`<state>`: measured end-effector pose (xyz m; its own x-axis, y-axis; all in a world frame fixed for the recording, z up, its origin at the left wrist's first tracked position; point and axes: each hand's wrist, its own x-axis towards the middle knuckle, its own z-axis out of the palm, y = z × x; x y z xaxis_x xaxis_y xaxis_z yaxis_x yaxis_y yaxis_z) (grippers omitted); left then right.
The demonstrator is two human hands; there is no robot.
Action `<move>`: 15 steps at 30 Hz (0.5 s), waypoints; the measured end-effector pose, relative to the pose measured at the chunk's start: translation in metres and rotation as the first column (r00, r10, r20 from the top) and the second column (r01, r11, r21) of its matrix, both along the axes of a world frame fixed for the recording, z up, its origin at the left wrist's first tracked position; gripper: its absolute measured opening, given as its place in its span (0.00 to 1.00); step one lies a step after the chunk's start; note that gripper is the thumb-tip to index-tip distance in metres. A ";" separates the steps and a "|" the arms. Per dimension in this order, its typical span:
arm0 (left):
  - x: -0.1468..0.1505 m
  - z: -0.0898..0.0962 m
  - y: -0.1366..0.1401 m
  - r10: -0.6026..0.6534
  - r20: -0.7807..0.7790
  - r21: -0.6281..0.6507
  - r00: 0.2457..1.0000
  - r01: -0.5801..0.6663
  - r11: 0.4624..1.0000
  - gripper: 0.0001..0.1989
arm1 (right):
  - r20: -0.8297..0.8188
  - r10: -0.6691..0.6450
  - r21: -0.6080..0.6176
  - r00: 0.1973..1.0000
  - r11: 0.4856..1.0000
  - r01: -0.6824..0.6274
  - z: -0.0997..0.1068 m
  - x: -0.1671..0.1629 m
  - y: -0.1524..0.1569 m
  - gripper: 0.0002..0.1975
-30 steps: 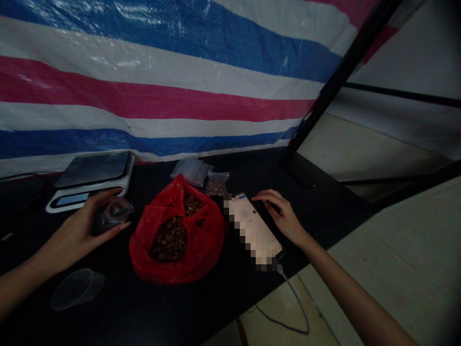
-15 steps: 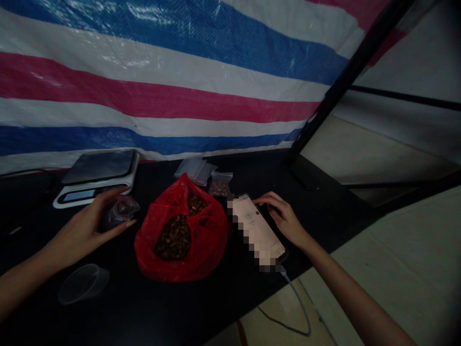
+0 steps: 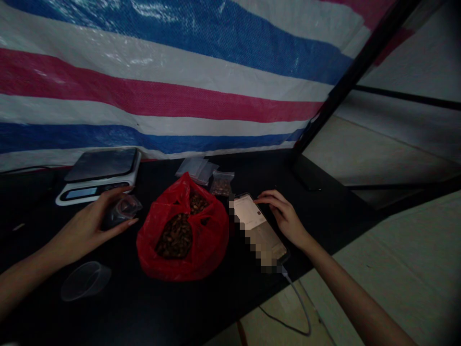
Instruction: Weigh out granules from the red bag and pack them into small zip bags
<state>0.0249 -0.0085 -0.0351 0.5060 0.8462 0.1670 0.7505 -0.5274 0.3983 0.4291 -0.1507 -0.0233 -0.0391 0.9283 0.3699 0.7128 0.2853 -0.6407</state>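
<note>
My left hand (image 3: 95, 221) curves around a small clear plastic bag (image 3: 127, 207), which sits between thumb and fingers in front of the scale; its contents are too dark to make out. Right of it stands an open red plastic bag (image 3: 212, 245) full of brown beans or nuts (image 3: 176, 235). My right hand (image 3: 283, 214) is at the upper right edge of a lit phone (image 3: 257, 226), fingers bent and partly stretched, index fingertip at the screen's edge. The phone lies on the black table with a cable (image 3: 297, 293) plugged into its lower end.
A white kitchen scale (image 3: 101, 166) stands at the back left. Several flat zip bags (image 3: 194, 168) and one filled zip bag (image 3: 222, 183) lie behind the red bag. A clear plastic cup (image 3: 86, 281) is at front left. A striped tarp (image 3: 216, 105) hangs behind; a dark frame post (image 3: 345, 86) leans at right.
The phone screen has changed, its lower part now darker. The whole view has shifted slightly. Both hands keep nearly the same pose.
</note>
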 end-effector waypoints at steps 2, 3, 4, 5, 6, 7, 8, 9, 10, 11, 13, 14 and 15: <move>0.000 0.000 -0.001 0.004 0.000 -0.001 1.000 -0.004 1.000 0.40 | 0.021 -0.011 0.015 1.000 1.000 0.010 0.000 0.001 0.002 0.25; 0.001 0.000 -0.001 0.009 0.001 -0.003 1.000 -0.009 1.000 0.40 | 0.033 -0.013 0.018 0.999 1.000 0.012 0.000 0.002 0.004 0.25; 0.001 0.001 -0.002 0.012 0.001 -0.004 1.000 -0.012 1.000 0.40 | 0.045 -0.012 0.022 0.999 1.000 0.011 0.000 0.004 0.007 0.25; 0.002 0.001 -0.002 0.015 0.001 -0.006 1.000 -0.015 1.000 0.40 | 0.057 -0.009 0.028 0.998 1.000 0.007 0.000 0.006 0.011 0.25; 0.002 0.001 -0.003 0.017 0.001 -0.008 1.000 -0.017 1.000 0.40 | 0.066 -0.005 0.040 0.998 0.999 0.002 0.000 0.008 0.015 0.26; 0.003 0.002 -0.003 0.018 0.001 -0.009 1.000 -0.018 1.000 0.39 | 0.069 -0.002 0.055 0.998 0.999 -0.001 0.000 0.010 0.019 0.26; 0.003 0.002 -0.003 0.018 0.003 -0.006 1.000 -0.018 1.000 0.39 | 0.063 -0.002 0.071 0.998 0.998 -0.003 0.000 0.013 0.024 0.26; 0.003 0.002 -0.003 0.019 0.006 -0.001 1.000 -0.019 1.000 0.39 | 0.052 -0.002 0.081 0.999 0.997 -0.002 0.000 0.015 0.027 0.26; 0.003 0.002 -0.003 0.019 0.007 0.004 1.000 -0.019 1.000 0.39 | 0.037 -0.001 0.085 0.999 0.996 -0.002 0.000 0.017 0.031 0.26; 0.003 0.002 -0.002 0.019 0.006 0.010 1.000 -0.019 1.000 0.39 | 0.026 0.005 0.079 1.000 0.997 -0.007 -0.001 0.018 0.033 0.26; 0.002 0.001 -0.001 0.019 0.001 0.017 1.000 -0.019 1.000 0.39 | 0.024 0.026 0.060 0.999 0.998 -0.027 -0.001 0.019 0.035 0.26; 0.001 0.000 -0.001 0.020 -0.003 0.022 1.000 -0.020 1.000 0.39 | 0.032 0.038 0.053 0.999 0.998 -0.040 -0.002 0.019 0.035 0.27; 0.000 -0.002 0.000 0.020 -0.007 0.030 1.000 -0.020 0.999 0.39 | 0.042 0.050 0.047 0.998 0.998 -0.052 -0.002 0.019 0.034 0.27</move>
<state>0.0254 -0.0085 -0.0367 0.4903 0.8510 0.1884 0.7640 -0.5236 0.3770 0.4482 -0.1167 -0.0251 -0.1018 0.9057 0.4115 0.7218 0.3519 -0.5960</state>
